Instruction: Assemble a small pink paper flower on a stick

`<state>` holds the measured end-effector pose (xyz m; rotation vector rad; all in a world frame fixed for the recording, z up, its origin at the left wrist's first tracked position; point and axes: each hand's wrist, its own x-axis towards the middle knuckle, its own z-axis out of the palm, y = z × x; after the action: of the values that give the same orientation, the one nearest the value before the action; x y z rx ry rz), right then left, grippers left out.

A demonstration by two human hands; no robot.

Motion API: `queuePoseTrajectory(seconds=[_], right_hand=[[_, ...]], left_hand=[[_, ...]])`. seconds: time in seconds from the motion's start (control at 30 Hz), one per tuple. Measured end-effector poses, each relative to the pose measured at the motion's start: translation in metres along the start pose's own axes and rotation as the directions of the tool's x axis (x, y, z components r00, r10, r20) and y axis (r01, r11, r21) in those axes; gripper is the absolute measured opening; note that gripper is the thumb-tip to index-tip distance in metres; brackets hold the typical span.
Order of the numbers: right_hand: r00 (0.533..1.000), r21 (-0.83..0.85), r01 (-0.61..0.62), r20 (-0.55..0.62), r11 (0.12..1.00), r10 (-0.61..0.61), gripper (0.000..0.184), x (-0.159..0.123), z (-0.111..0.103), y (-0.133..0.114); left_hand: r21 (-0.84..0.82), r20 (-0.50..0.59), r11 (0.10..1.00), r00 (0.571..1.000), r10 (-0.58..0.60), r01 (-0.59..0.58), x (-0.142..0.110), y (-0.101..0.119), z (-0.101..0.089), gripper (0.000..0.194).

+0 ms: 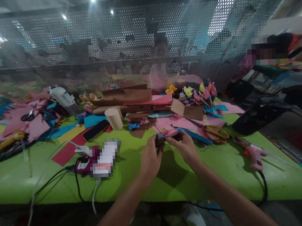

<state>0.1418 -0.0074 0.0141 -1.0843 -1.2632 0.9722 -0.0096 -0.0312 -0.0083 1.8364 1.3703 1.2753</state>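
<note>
My left hand (151,157) and my right hand (186,147) meet over the front middle of the table, both closed on one small paper piece (170,133). It looks pink on top, with blue at its ends and a dark, brownish side below; my fingers cover much of it. My right thumb presses on its near edge. Just beyond the right hand lie a blue strip (197,136) and scissors (215,135) with red and yellow handles. A pale cardboard tube (114,118) stands beyond the left hand.
A pink glue gun (256,155) lies at right, its black cord running off the front edge. At left, a phone (106,158) with a cable rests against a maroon power strip (83,165). Coloured paper scraps (33,114) and paper flowers (196,94) line the back before a perforated screen (127,30).
</note>
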Motion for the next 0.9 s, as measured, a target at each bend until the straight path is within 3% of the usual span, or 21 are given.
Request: queuePoseTrajectory(seconds=[0.53, 0.9], right_hand=[[1.0, -0.036, -0.001, -0.001, 0.999, 0.001, 0.035, -0.0011, 0.0041, -0.0019], [0.999, -0.028, 0.009, 0.042, 1.0, -0.008, 0.033, -0.0026, 0.0049, -0.0035]], left_hand=[[0.203, 0.011, 0.979, 1.0, 0.009, -0.011, -0.0007, 0.0026, -0.0001, 0.041], [0.214, 0.022, 0.977, 1.0, 0.009, -0.014, -0.0006, 0.0047, -0.0001, 0.038]])
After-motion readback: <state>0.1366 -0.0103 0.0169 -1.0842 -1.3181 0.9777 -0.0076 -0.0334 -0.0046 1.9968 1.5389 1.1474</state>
